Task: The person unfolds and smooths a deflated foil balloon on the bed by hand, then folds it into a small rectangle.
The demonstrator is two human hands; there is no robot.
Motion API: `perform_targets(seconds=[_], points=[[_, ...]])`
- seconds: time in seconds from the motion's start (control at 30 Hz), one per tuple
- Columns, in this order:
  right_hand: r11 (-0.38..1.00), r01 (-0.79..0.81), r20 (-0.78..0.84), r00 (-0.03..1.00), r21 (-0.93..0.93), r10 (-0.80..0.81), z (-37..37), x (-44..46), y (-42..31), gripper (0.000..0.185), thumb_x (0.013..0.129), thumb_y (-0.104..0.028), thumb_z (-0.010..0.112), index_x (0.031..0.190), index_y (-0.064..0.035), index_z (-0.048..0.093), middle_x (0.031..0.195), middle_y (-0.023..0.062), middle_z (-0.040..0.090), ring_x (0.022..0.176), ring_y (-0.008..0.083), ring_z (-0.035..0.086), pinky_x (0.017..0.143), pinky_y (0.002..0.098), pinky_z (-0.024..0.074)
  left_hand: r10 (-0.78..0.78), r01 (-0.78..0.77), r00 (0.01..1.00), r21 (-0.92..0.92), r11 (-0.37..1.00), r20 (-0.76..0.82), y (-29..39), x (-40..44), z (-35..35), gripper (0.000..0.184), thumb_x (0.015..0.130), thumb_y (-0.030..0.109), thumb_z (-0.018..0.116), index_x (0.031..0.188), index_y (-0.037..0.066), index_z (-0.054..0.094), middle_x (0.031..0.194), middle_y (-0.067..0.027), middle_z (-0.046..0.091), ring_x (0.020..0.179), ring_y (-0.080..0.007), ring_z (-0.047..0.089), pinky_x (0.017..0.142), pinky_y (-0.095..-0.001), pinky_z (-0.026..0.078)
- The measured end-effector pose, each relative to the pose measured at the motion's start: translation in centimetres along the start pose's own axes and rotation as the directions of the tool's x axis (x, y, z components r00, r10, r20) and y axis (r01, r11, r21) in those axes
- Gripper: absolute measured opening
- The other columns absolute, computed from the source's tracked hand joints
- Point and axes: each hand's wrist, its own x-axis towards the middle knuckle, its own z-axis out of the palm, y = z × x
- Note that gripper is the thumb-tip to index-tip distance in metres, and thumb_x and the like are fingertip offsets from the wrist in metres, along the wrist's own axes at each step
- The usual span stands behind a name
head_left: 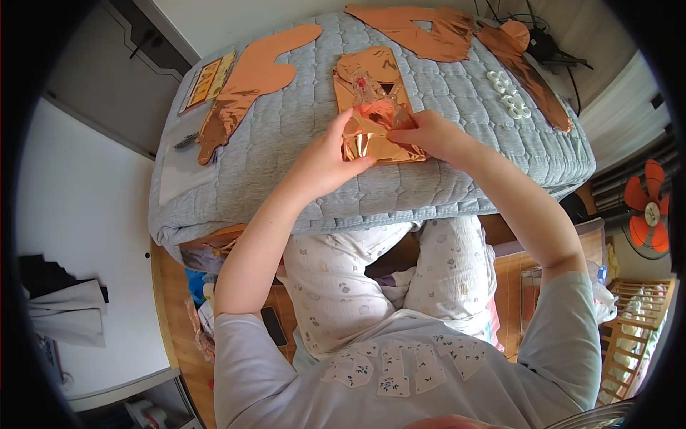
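A shiny rose-gold foil balloon [371, 146], uninflated and folded, lies near the front edge of the grey quilted bed [286, 171]. My left hand [327, 159] grips its left side, with the thumb along the front edge. On the right, my right hand [429, 137] pinches the foil between thumb and fingers. Just beyond my fingers, a crinkled clear plastic piece [364, 89] with a small red spot rests on the foil. The fingertips under the folds are partly hidden.
Flat foil balloons lie at the left [250, 71], the back [421, 32] and the right [522, 75]. White rings [509, 96] sit at the right, a printed packet [207, 82] at the left. Black cables [547, 46] run at the back right; an orange-bladed fan [649, 211] stands beside the bed.
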Motion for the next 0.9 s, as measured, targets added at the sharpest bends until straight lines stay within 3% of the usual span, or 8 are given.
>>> perform_targets(seconds=[0.07,0.13,0.33,0.47,0.57,0.73,0.9], points=[[1.0,0.003,-0.009,1.0,-0.01,-0.003,0.1,0.3,0.3,0.037,0.091,-0.03,0.078,0.111,0.0011,0.075,0.101,0.0075,0.074,0.089,0.0133,0.066,0.082,0.0297,0.0502,0.007,-0.006,1.0,-0.052,0.999,0.027,0.1,0.1,0.1,0.096,0.088,0.019,0.081,0.16,-0.001,0.021,0.14,-0.024,0.061,0.126,-0.0294,0.064,0.102,-0.0362,0.051],[1.0,0.009,-0.016,1.0,-0.023,-0.009,0.2,0.4,0.6,0.036,0.091,-0.03,0.078,0.111,0.0012,0.075,0.1,0.0073,0.074,0.088,0.0133,0.066,0.081,0.0298,0.0503,-0.032,0.047,0.997,-0.242,0.969,0.066,0.5,0.1,0.2,0.1,0.089,0.016,0.08,0.162,-0.002,0.014,0.146,-0.0259,0.055,0.133,-0.0307,0.059,0.107,-0.0368,0.048],[0.999,0.039,-0.032,0.999,0.004,-0.039,0.3,0.0,0.5,0.034,0.091,-0.029,0.077,0.107,0.0014,0.075,0.092,0.0067,0.073,0.083,0.0147,0.064,0.077,0.0317,0.0505,-0.048,0.05,0.999,-0.102,0.994,0.021,-0.5,0.0,0.6,0.103,0.091,0.013,0.078,0.164,-0.001,0.006,0.148,-0.0274,0.054,0.129,-0.0306,0.062,0.105,-0.0367,0.05],[0.999,0.038,-0.017,0.999,0.032,-0.037,0.3,-0.1,0.3,0.035,0.091,-0.029,0.078,0.107,0.0012,0.075,0.095,0.0072,0.073,0.085,0.0145,0.065,0.078,0.0313,0.0506,-0.04,0.04,0.999,-0.179,0.983,0.0,-0.8,0.0,1.2,0.102,0.092,0.014,0.077,0.164,0.002,0.006,0.146,-0.0265,0.055,0.126,-0.0292,0.063,0.102,-0.0366,0.052],[0.999,0.038,-0.011,0.999,0.034,-0.038,0.3,0.1,0.5,0.035,0.091,-0.029,0.078,0.108,0.0009,0.075,0.096,0.0073,0.073,0.086,0.0146,0.065,0.079,0.031,0.0505,-0.055,0.055,0.998,-0.129,0.99,0.004,-0.4,-0.2,1.1,0.099,0.093,0.015,0.076,0.164,0.004,0.009,0.145,-0.0262,0.056,0.125,-0.0283,0.064,0.101,-0.037,0.052],[0.999,0.026,-0.003,1.0,0.024,-0.026,0.2,0.1,0.4,0.037,0.091,-0.031,0.079,0.11,0.0005,0.075,0.098,0.0057,0.074,0.086,0.012,0.066,0.079,0.0297,0.0504,0.055,-0.06,0.996,-0.08,0.995,-0.073,-1.2,0.0,1.6,0.094,0.092,0.015,0.077,0.163,0.002,0.017,0.144,-0.026,0.057,0.115,-0.0266,0.068,0.097,-0.0369,0.054],[1.0,0.003,-0.017,1.0,0.0,-0.003,0.2,-0.3,-0.1,0.036,0.091,-0.03,0.079,0.108,0.0008,0.075,0.097,0.0059,0.074,0.085,0.0128,0.065,0.078,0.0302,0.0499,-0.034,0.027,0.996,-0.088,0.996,-0.08,-0.5,-0.6,0.9,0.091,0.09,0.014,0.077,0.162,0.003,0.021,0.136,-0.0236,0.06,0.111,-0.0259,0.068,0.093,-0.0365,0.054]])
